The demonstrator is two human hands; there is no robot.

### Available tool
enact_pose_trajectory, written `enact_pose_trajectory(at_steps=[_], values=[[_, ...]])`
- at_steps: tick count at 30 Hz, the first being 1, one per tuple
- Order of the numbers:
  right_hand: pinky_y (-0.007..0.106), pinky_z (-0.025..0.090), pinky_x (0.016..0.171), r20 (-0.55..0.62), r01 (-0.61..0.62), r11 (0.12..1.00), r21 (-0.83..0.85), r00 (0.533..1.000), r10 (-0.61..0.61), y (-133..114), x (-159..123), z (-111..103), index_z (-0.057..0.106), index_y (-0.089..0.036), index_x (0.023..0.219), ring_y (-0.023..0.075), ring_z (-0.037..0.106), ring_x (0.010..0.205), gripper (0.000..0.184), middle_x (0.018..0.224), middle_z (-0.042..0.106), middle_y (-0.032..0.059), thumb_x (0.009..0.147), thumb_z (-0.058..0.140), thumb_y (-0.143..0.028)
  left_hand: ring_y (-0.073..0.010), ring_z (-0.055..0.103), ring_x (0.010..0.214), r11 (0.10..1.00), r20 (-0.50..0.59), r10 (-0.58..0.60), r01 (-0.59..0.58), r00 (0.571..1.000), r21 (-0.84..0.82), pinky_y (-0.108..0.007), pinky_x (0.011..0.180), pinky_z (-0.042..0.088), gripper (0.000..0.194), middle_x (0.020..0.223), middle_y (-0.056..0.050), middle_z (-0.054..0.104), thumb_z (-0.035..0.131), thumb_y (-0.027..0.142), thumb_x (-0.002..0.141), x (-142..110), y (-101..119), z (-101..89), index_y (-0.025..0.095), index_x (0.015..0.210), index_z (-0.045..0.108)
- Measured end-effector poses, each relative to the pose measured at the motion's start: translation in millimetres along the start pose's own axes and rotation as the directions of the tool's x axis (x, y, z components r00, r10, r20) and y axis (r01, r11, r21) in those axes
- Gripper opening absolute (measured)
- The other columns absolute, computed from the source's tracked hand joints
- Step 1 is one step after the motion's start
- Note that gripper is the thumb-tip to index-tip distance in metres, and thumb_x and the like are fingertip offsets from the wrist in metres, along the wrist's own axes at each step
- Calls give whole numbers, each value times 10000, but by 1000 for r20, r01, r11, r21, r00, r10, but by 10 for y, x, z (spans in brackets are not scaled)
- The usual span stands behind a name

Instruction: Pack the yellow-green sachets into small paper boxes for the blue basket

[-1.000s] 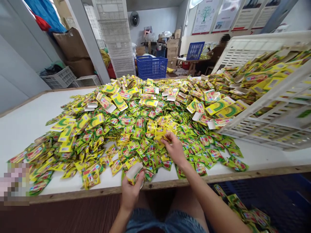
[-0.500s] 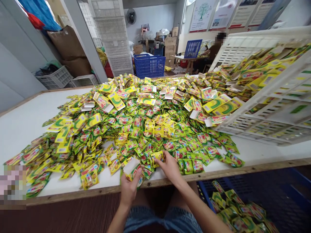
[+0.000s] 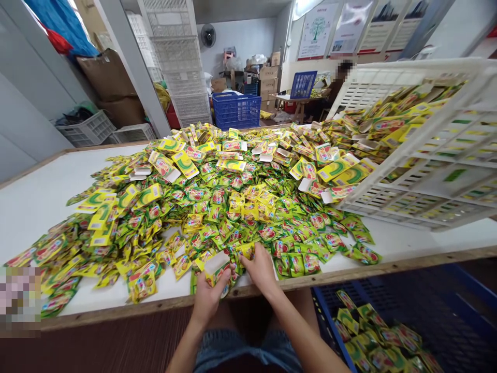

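along the table edge (image 3: 116, 310), left fingers (image 3: 223, 282) pinch a carton (image 3: 216, 265), right fingers (image 3: 244, 261) a sachet (image 3: 244, 250), printing illegible.

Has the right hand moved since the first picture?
Yes: the right hand has come toward the person, nearer the table's wooden front edge.

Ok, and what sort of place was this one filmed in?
Probably a small packing workshop: a white worktable heaped with sachets and small cartons, a white crate holding more cartons, and a tall stack of crates behind.
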State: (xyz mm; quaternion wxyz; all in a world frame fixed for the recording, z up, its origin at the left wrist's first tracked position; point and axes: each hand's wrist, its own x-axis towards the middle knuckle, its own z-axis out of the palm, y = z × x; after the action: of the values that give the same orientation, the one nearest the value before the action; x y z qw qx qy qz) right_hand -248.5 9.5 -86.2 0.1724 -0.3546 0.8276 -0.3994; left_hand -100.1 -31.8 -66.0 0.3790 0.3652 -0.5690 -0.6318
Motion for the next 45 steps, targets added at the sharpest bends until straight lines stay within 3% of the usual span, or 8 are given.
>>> enact_pose_trajectory(at_steps=[4,13,19,22,26,33,39,45], values=[[324,454,736,-13,-15,996,84,1000,16,31,54,33,507,-139,1037,255,593,851,433,889,629,91,657,683,-247,-268,693,856,1000,-4,-8,8,1000,-29,-354,815,549,413,915,-120,736,759,377,671,-12,-4,8,108,974,679],[409,404,863,-83,123,972,200,991,-108,65,-132,32,531,-198,927,274,514,966,202,996,588,94,729,568,-194,-282,687,841,996,-14,-81,81,997,22,-373,800,539,459,913,-139,729,758,440,651,34,-72,-41,97,946,679],[301,458,683,-45,157,881,446,987,-153,-30,-96,-454,467,-196,998,192,571,756,165,858,598,45,859,465,-285,-257,674,769,988,27,-119,116,992,104,-327,718,527,442,816,-113,725,764,462,614,78,5,29,109,864,666],[251,452,662,42,252,790,558,943,-331,-276,-78,-739,502,-197,999,160,567,751,162,852,596,22,852,512,-264,-216,648,672,979,118,-127,106,985,172,-296,646,507,388,732,-76,704,748,432,639,104,69,120,118,844,649],[261,433,737,155,515,771,374,785,-600,-528,-48,-889,552,-190,947,163,547,836,179,885,594,32,820,497,-77,-176,590,608,975,252,-107,51,962,217,-270,598,469,287,667,-38,655,698,390,688,116,159,233,131,787,624],[288,430,764,186,759,641,114,618,-764,-622,13,-889,544,-173,917,180,491,874,257,919,517,68,815,406,17,-158,526,615,968,267,-116,48,957,245,-253,588,429,262,668,-8,601,721,342,632,68,335,280,144,744,592],[277,443,777,190,724,661,197,633,-751,-651,27,-917,539,-181,938,168,494,887,288,935,502,62,810,387,28,-143,523,560,975,361,-153,82,920,206,-232,538,408,269,607,-1,588,725,353,666,105,318,233,142,729,569],[253,421,726,306,686,718,116,663,-683,-652,19,-1025,536,-176,868,164,482,838,292,897,483,48,769,395,59,-143,561,573,979,393,-192,147,899,142,-235,569,437,325,634,-18,619,717,426,699,136,221,200,129,774,608]])
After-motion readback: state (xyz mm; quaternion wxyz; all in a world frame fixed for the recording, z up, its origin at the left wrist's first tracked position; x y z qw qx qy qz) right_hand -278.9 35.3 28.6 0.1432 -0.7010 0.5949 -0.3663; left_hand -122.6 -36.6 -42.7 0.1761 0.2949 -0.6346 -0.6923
